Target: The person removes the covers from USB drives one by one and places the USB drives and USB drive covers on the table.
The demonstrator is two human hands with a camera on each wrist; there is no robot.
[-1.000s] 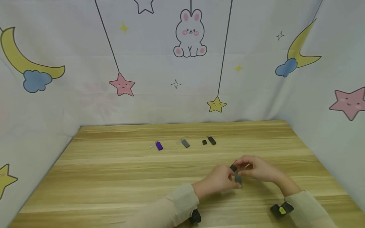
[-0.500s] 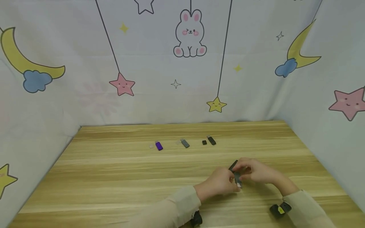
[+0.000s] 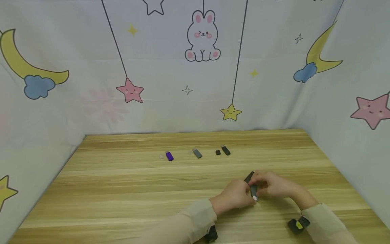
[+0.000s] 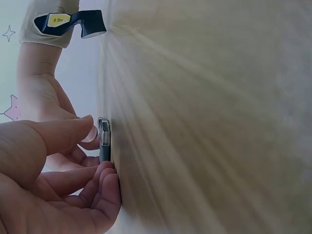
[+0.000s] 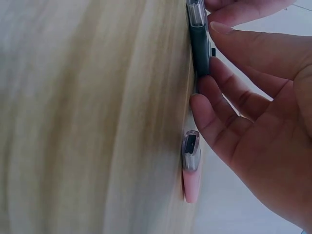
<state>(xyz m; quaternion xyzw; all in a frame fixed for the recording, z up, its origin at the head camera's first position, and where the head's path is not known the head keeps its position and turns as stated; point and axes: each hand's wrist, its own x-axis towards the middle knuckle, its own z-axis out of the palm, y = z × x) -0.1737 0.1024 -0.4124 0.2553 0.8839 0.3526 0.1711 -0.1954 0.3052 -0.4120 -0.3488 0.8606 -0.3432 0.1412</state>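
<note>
My left hand (image 3: 235, 194) and right hand (image 3: 272, 183) meet low over the right half of the table. Between their fingertips stands a dark grey USB stick (image 3: 253, 190), its plug end towards me. Right thumb and fingers pinch its body (image 5: 199, 51); left thumb and curled fingers are at its side, though their exact contact is partly hidden. In the left wrist view, a clear-looking cover surrounds the metal plug (image 4: 104, 127). Just behind the fingertips lies a black USB stick (image 3: 249, 177). A pink USB stick (image 5: 192, 183) with a clear cap lies beside my right hand, hidden in the head view.
Farther back on the wooden table (image 3: 122, 189) lie a purple USB stick (image 3: 169, 156), a grey one (image 3: 197, 153) and a black one (image 3: 225, 150), uncapped. Their caps lie to their left, including a black cap (image 3: 218, 152). A printed cloth (image 3: 164, 115) encloses the table.
Both hands have shifted slightly towards me, staying around the grey USB stick. More of the black stick behind them and of the grey stick's light plug end now shows. The back row is unchanged.
</note>
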